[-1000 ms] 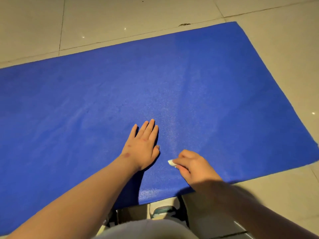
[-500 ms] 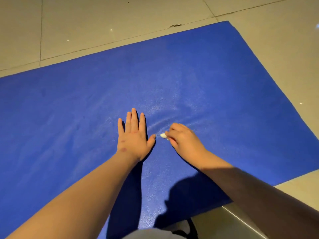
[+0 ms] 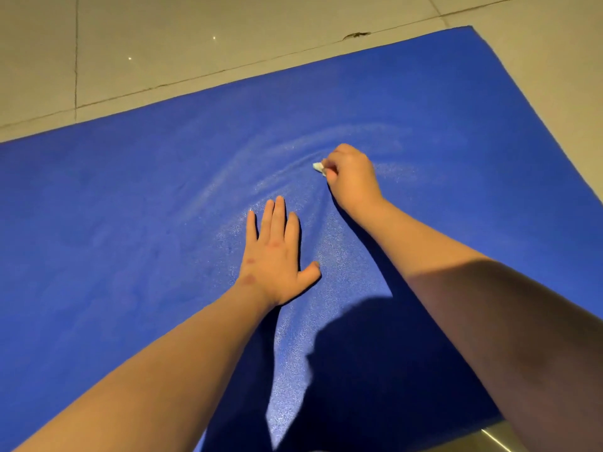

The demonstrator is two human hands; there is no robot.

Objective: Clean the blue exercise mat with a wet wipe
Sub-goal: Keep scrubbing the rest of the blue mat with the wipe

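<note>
The blue exercise mat (image 3: 130,223) lies flat on the floor and fills most of the view. My left hand (image 3: 275,256) presses flat on its middle with the fingers straight. Farther out, my right hand (image 3: 350,176) grips a small white wet wipe (image 3: 319,167) and holds it against the mat; only a corner of the wipe shows past the fingers. Shiny damp streaks curve across the mat around both hands, and the mat wrinkles slightly by the wipe.
Pale floor tiles (image 3: 195,44) with dark grout lines surround the mat at the back and right. A small dark mark (image 3: 355,34) sits on a grout line near the mat's far corner. My shadow falls on the mat's near part.
My right hand has slid the wipe away from me, from beside the left hand's thumb to well beyond its fingertips, leaving damp streaks. The left hand stays pressed flat on the mat.
</note>
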